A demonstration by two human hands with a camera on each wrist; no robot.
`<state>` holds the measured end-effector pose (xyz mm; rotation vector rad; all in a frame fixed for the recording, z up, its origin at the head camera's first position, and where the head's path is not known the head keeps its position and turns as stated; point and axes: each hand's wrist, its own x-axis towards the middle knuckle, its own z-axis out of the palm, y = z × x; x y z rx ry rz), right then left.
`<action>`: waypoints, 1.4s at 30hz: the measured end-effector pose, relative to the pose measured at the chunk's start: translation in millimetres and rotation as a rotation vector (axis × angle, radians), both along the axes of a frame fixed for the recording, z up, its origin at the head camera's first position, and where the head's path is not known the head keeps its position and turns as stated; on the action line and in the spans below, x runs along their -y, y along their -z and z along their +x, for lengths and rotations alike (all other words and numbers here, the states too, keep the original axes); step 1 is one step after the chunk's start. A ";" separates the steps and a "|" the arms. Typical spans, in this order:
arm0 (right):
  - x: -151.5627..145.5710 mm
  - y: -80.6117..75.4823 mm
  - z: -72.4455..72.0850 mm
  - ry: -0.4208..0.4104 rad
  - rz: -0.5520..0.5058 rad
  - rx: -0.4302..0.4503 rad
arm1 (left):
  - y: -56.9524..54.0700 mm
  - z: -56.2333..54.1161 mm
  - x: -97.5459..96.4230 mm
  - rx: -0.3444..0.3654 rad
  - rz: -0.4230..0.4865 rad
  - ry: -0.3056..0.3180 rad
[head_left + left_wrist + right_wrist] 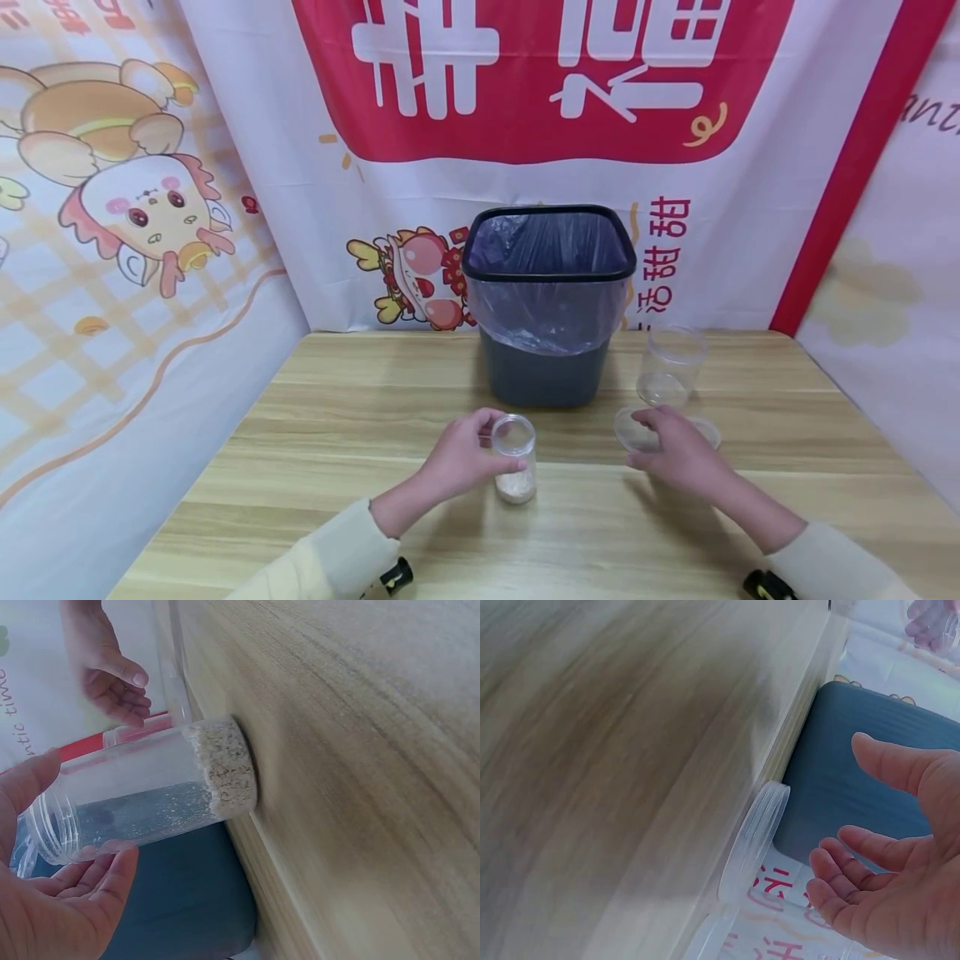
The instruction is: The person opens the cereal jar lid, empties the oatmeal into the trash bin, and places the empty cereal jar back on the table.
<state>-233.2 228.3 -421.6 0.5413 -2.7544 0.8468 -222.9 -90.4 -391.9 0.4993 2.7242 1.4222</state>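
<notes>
A clear plastic jar stands upright and lidless on the table, with a layer of pale, grain-like flakes at its bottom. My left hand holds it near the mouth, thumb on one side and fingers on the other. Over two clear round lids, my right hand hovers with its fingers loosely bent and nothing between them. One lid shows left of that hand, the other to its right. In the right wrist view, the nearer lid lies just beyond the fingertips.
A dark bin lined with a clear bag stands at the back of the wooden table. Right of it is a second clear jar, also without a lid. Printed cloth hangs at the back and sides.
</notes>
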 end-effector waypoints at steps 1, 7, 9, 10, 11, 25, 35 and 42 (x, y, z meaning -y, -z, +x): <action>0.9 -0.3 -0.1 -0.002 -0.001 0.002 | 0.5 -0.2 0.2 -0.003 0.009 -0.005; 7.7 -5.8 0.0 -0.023 0.003 -0.001 | 3.0 -1.0 0.5 -0.030 0.089 -0.012; 10.6 -8.8 0.5 -0.034 0.003 -0.014 | 4.0 -1.3 0.3 -0.030 0.120 -0.010; 12.2 -10.3 0.8 -0.040 0.004 -0.022 | 4.6 -1.4 0.0 -0.031 0.134 -0.008; 13.6 -11.7 1.1 -0.047 0.004 -0.027 | 5.4 -1.5 -0.1 -0.029 0.145 -0.006; 40.1 -23.0 7.2 -0.164 -0.040 0.010 | 10.3 1.8 -2.7 0.050 0.300 0.024; 62.9 -25.5 11.9 -0.228 -0.079 0.031 | 19.6 0.9 -4.1 0.070 0.347 0.044; 72.8 -22.7 11.3 -0.265 -0.068 0.025 | 22.1 0.1 -5.0 0.095 0.380 0.060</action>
